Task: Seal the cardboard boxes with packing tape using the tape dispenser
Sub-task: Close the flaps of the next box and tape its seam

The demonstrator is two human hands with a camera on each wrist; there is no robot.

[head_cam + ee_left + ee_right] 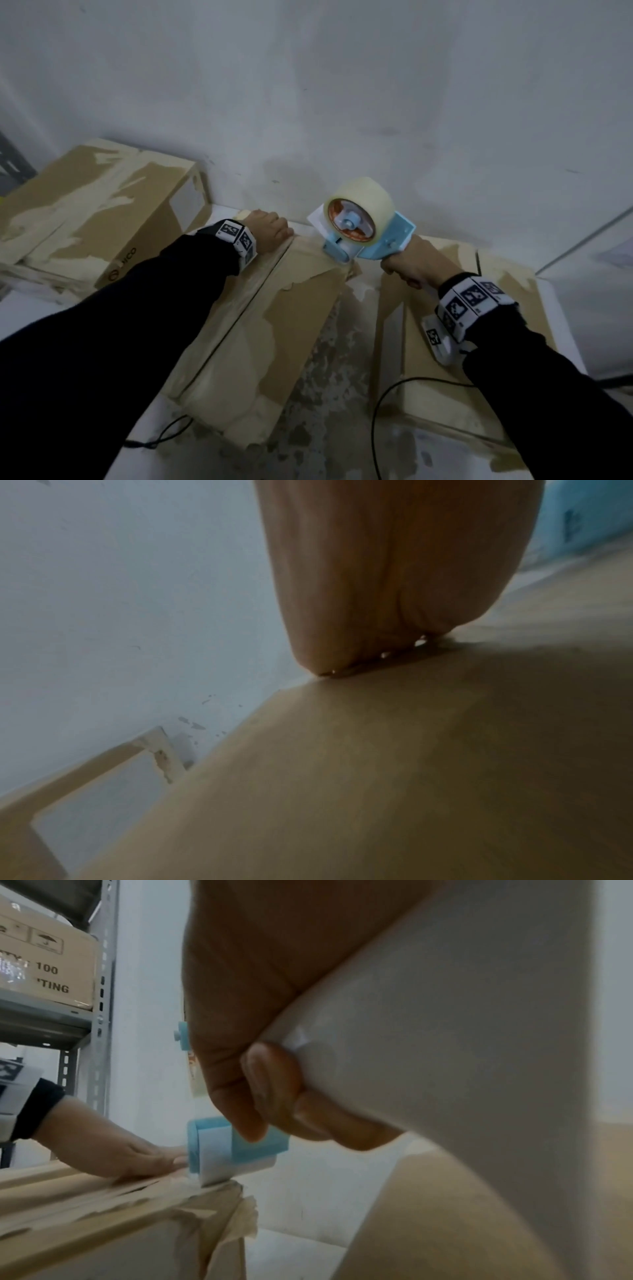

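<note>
Right now the dispenser [359, 233] sits nose-down on the far right corner of the middle box [274, 308], its roller touching the cardboard there, well off to the right of the centre seam. The right hand [411, 263] is clenched round the white handle, which trails back toward the person, while the tape roll [359, 209] stands on edge above the blue frame, so the tool's long axis runs from near right to far left, nose toward the wall [342, 85]. The left hand [270, 229] lies flat, fingers out, pressing the far edge of the same box to steady it; the right wrist view shows its fingertips just beside the roller. This looks like the start of a strip: tape being anchored at the far end. Next, I judge, comes a steady pull toward the person, along the box's length, roller kept down, left hand holding firm. Another box [462, 325] lies to the right under the right forearm, a third [85, 212] at far left.
</note>
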